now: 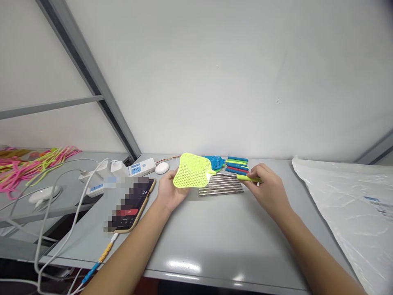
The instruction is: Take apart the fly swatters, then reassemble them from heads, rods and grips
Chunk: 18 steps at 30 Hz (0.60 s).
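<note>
A yellow-green fly swatter [193, 171] is held level above the table between my two hands. My left hand [170, 191] is closed on the left edge of its perforated head; some of the fingers are hidden behind it. With thumb and fingers, my right hand [266, 184] grips the yellow-green handle at the other end. A thin metal rod joins head and handle. Below the swatter lie several metal rods [221, 191] side by side. Behind it are blue swatter heads [216, 161] and a stack of blue, red and green handles [238, 159].
To the left are a phone [136, 205] with a charging cable, a power strip [143, 166] with plugs, and a round white object [162, 168]. Pink and yellow cords [37, 168] lie at far left. A white plastic bag [346, 205] covers the table's right side.
</note>
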{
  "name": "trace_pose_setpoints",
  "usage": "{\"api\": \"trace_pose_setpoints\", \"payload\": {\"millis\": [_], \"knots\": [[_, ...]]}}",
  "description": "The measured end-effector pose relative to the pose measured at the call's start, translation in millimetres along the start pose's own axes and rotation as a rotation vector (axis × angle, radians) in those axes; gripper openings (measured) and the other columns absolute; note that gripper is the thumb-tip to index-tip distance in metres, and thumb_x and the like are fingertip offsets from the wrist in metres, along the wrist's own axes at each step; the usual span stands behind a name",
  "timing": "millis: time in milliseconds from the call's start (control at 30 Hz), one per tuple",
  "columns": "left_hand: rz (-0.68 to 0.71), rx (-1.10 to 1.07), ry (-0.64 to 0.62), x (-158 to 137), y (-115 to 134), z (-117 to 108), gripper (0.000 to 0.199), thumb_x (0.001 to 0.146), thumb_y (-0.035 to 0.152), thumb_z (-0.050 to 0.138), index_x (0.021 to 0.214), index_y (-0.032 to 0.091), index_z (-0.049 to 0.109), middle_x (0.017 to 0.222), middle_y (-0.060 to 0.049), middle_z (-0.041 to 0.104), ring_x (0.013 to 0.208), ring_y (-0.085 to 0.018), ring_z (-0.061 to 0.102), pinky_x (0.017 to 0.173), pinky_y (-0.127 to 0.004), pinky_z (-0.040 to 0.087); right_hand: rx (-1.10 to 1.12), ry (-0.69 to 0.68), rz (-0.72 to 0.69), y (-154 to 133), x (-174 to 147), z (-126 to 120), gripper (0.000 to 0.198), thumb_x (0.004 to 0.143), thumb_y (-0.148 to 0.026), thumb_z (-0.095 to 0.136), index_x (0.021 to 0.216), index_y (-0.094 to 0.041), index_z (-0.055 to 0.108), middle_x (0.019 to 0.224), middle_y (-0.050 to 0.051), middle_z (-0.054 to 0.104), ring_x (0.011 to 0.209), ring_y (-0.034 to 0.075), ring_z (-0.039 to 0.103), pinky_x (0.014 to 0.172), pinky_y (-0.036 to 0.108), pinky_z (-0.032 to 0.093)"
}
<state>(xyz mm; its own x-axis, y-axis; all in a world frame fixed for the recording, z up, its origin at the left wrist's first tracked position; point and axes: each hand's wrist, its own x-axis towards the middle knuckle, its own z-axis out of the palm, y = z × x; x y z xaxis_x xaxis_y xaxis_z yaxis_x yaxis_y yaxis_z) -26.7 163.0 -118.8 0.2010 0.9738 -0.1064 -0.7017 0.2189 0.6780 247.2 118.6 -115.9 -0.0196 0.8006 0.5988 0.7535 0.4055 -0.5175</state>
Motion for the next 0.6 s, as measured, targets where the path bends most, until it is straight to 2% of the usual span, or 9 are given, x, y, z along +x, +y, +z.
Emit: {"api": "trace_pose_setpoints", "payload": {"millis": [67, 200, 267, 333, 433, 600], "knots": [[0.012, 0.030, -0.038, -2.1, -6.5, 1.6, 0.022, 0.073, 0.014, 0.052, 0.091, 0.016, 0.065, 0.097, -0.007, 0.066, 0.083, -0.019, 0.062, 0.075, -0.034, 0.052, 0.017, 0.025, 0.017, -1.6, -0.6, 2.0, 0.024, 0.082, -0.031, 0.061, 0.072, -0.023, 0.041, 0.080, 0.001, 0.054, 0.066, 0.014, 0.052, 0.057, 0.026, 0.040], [0.010, 0.229, -0.180, -11.9, -26.4, 9.7, 0.018, 0.073, 0.010, 0.064, 0.089, 0.017, 0.065, 0.083, -0.003, 0.062, 0.064, -0.012, 0.054, 0.069, -0.032, 0.050, 0.032, 0.040, 0.026, -5.3, -4.0, 8.9, 0.024, 0.084, -0.033, 0.060, 0.073, -0.023, 0.041, 0.079, 0.001, 0.054, 0.066, 0.014, 0.052, 0.057, 0.026, 0.040], [0.028, 0.296, -0.208, -17.2, -37.5, 16.4, 0.017, 0.076, 0.017, 0.067, 0.093, 0.018, 0.066, 0.088, -0.003, 0.060, 0.062, -0.009, 0.050, 0.066, -0.029, 0.048, 0.032, 0.051, 0.022, -7.8, -6.3, 13.5, 0.024, 0.085, -0.033, 0.059, 0.073, -0.023, 0.041, 0.078, 0.000, 0.053, 0.065, 0.013, 0.050, 0.056, 0.026, 0.038], [0.071, 0.321, -0.174, -20.5, -46.5, 23.0, 0.019, 0.079, 0.027, 0.068, 0.096, 0.019, 0.066, 0.095, -0.003, 0.059, 0.064, -0.008, 0.049, 0.064, -0.026, 0.045, 0.029, 0.063, 0.018, -10.5, -8.4, 17.8, 0.023, 0.087, -0.034, 0.057, 0.074, -0.023, 0.041, 0.078, 0.000, 0.052, 0.065, 0.013, 0.050, 0.055, 0.025, 0.038], [0.128, 0.310, -0.069, -20.6, -53.8, 29.2, 0.026, 0.077, 0.036, 0.071, 0.097, 0.020, 0.067, 0.090, -0.002, 0.057, 0.061, -0.006, 0.045, 0.060, -0.023, 0.041, 0.018, 0.047, 0.004, -14.5, -10.8, 22.9, 0.022, 0.088, -0.035, 0.054, 0.075, -0.023, 0.042, 0.080, 0.001, 0.053, 0.067, 0.014, 0.052, 0.056, 0.025, 0.039], [0.176, 0.274, 0.017, -15.9, -53.3, 30.3, 0.030, 0.078, 0.041, 0.068, 0.101, 0.020, 0.066, 0.083, 0.001, 0.051, 0.056, -0.004, 0.040, 0.053, -0.020, 0.036, -0.017, -0.078, 0.007, -20.7, -14.8, 30.3, 0.020, 0.087, -0.037, 0.055, 0.077, -0.023, 0.045, 0.079, 0.000, 0.054, 0.062, 0.013, 0.049, 0.055, 0.026, 0.037]]}}
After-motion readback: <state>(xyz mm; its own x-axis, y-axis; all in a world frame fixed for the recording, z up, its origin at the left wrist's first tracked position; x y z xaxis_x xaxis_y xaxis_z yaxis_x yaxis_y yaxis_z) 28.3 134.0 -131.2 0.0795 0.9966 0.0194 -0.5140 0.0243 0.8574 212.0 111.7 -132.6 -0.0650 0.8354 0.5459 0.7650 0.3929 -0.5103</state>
